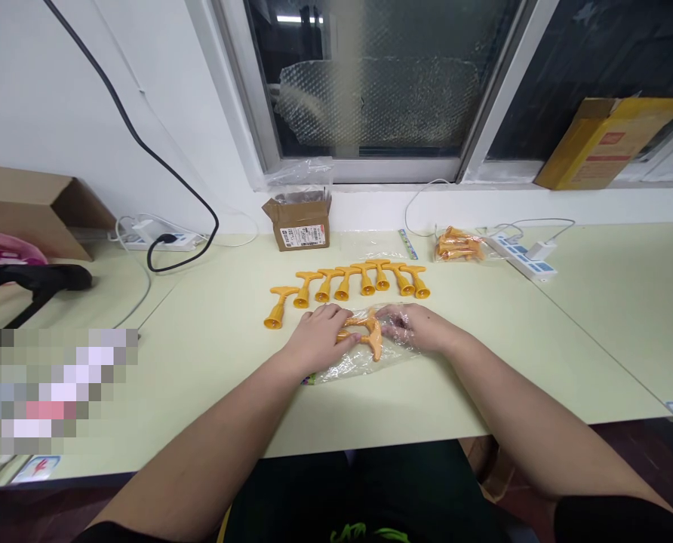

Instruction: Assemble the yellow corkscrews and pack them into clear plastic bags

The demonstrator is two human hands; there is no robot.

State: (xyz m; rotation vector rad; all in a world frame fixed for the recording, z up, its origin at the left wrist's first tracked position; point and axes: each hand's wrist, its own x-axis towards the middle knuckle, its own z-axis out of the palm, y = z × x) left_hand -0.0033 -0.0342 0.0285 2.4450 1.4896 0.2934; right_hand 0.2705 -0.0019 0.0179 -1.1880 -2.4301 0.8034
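A clear plastic bag (348, 368) lies on the table before me, with yellow T-handled pieces (375, 339) at it. Whether these are wholly inside the bag I cannot tell. My left hand (321, 341) is closed over their shafts, thumb on the near side. On the right, the fingers of my right hand (419, 326) are bent in the film of the bag, beside the T-shaped ends; the film covers the fingertips. Just beyond both hands stands a row of several more yellow T-handled pieces (343, 285), flared cup ends toward me.
At the back are a small open cardboard box (302, 222), a filled bag of orange pieces (459, 245) and a power strip (520, 255). Left are another power strip (161, 237), a black cable (138, 136) and a larger carton (25, 200). A yellow package (608, 143) leans against the window.
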